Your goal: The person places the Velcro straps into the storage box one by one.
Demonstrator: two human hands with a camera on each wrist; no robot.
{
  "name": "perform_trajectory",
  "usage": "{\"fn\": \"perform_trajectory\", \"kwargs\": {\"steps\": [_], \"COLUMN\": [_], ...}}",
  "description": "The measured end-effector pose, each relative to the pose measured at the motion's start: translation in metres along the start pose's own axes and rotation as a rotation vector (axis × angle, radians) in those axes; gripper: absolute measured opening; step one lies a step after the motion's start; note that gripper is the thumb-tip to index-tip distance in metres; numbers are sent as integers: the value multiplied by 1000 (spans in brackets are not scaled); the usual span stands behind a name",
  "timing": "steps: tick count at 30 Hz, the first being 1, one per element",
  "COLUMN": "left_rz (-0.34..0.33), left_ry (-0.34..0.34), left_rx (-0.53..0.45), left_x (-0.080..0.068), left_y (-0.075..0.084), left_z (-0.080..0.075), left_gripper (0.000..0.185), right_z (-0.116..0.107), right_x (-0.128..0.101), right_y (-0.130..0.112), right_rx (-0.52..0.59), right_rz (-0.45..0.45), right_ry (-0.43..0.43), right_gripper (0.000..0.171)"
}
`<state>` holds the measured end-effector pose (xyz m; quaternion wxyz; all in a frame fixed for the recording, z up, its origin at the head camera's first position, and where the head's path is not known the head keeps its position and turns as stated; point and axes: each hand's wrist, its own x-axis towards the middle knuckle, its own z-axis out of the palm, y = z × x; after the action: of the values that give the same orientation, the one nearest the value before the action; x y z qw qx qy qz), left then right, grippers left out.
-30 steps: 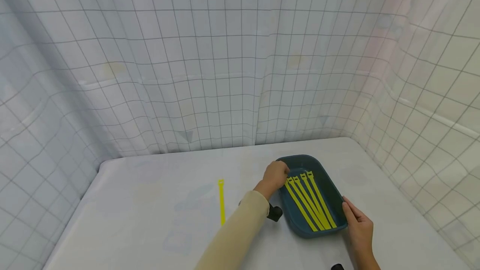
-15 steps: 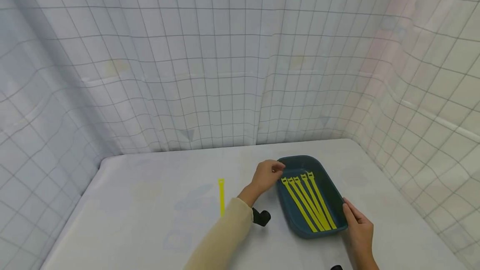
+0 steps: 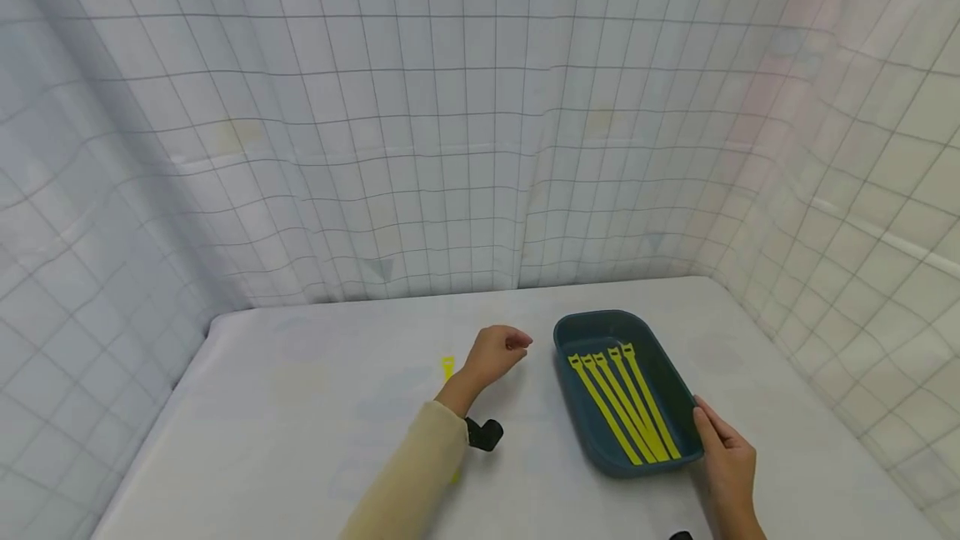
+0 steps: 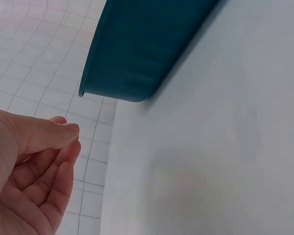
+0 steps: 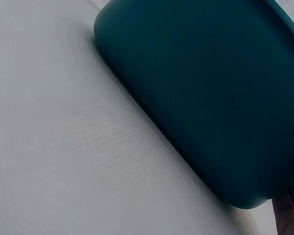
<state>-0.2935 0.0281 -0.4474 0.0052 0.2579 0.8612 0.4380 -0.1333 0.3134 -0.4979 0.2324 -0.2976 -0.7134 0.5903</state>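
Observation:
Right of centre on the white table, a dark teal tray point(image 3: 667, 369) holds several yellow cable straps point(image 3: 654, 407), side by side with their slotted heads at the far end. My right hand point(image 3: 727, 465) pinches the tray's near right rim; in the right wrist view only its fingers point(image 5: 289, 210) show past the tray's corner. To the left of the tray, apart from it, my left hand point(image 3: 487, 357) hovers with fingers loosely curled and nothing between them. Another yellow strap point(image 3: 448, 365) lies on the table, mostly hidden under my left forearm.
The white table point(image 3: 315, 407) stretches far to the left of the tray. Gridded white curtains point(image 3: 420, 148) hang behind and at both sides. A black wrist-worn device point(image 3: 486, 435) sits at my left wrist.
My left hand has moved left, away from the tray's far left rim, and its forearm now covers most of the lone strap. The right hand stays on the tray.

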Motion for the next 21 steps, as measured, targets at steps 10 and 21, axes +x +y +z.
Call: {"fn": "perform_trajectory", "kwargs": {"steps": [10,21], "left_rz": [-52,-158], "left_ry": [-100,-112], "left_rx": [127,202], "left_x": [-8,-16], "left_y": [-25,-61], "left_z": [-21,-48], "left_gripper": [18,21], "right_z": [-2,-2], "right_x": [1,0], "right_y": [0,-1], "right_rx": [14,72], "right_rz": [11,29], "right_ry": [-15,-28], "right_gripper": [57,57]}}
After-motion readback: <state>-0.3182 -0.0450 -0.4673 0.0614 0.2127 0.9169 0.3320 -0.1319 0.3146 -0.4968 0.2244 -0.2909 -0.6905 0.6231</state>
